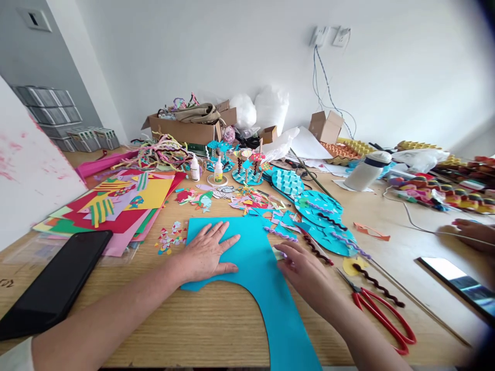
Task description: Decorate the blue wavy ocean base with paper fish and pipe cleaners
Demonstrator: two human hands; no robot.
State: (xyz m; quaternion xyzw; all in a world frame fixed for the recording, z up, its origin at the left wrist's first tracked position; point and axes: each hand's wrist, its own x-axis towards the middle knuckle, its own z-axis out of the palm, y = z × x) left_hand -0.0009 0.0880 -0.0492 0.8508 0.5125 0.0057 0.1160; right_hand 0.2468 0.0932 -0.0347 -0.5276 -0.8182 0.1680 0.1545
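A blue paper sheet (247, 247) with a large curved cut-out lies on the wooden table. My left hand (207, 252) rests flat on its left part, fingers spread. At the sheet's right edge is my right hand (299, 265), fingers bent and close together around something small and pale, too hidden to make out. Just beyond are a lilac wavy strip (281, 234) and blue paper scraps (284, 219). Red-handled scissors (381, 314) lie to the right of my right forearm. Small coloured paper bits (170, 238) are left of the sheet.
A black phone (54, 281) and coloured paper stack (154, 193) are at left. Glue bottles (218, 171), blue paper discs (325, 221) and a cardboard box (181, 129) stand or lie farther back. At right are a white bottle (367, 172), another phone (460, 286) and another person's hand (474, 232).
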